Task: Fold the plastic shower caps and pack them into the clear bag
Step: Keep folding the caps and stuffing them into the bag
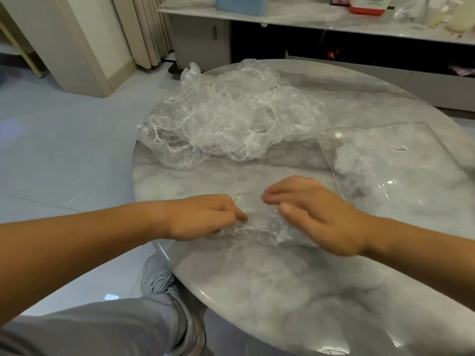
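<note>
Here's the shower cap (259, 228), crumpled and see-through, lying low on the marble table (282, 299) at the centre of the frame, right between both hands. The left hand (203, 218) comes in from the left edge with its fingers curled under, pinching the cap's left side, one fingertip poking out onto the plastic. The right hand (317, 213) sits on the cap's right side, fingers bent down onto the film with the thumb just below them, and plastic is gathered between thumb and fingers.

Up above, in the upper middle, there's a big fluffy heap of loose caps (231, 119) (quite a mound), well apart from the hands. At the right edge the clear bag (411, 173) lies flat on the table; it has a small barcode label and some whitish bunched plastic inside.

Lower left shows a grey trouser leg and a grey shoe (180, 312) on the pale floor. Along the top runs a shelf (295, 20) carrying a blue container (241, 5) and a red-and-white box (367, 5).
</note>
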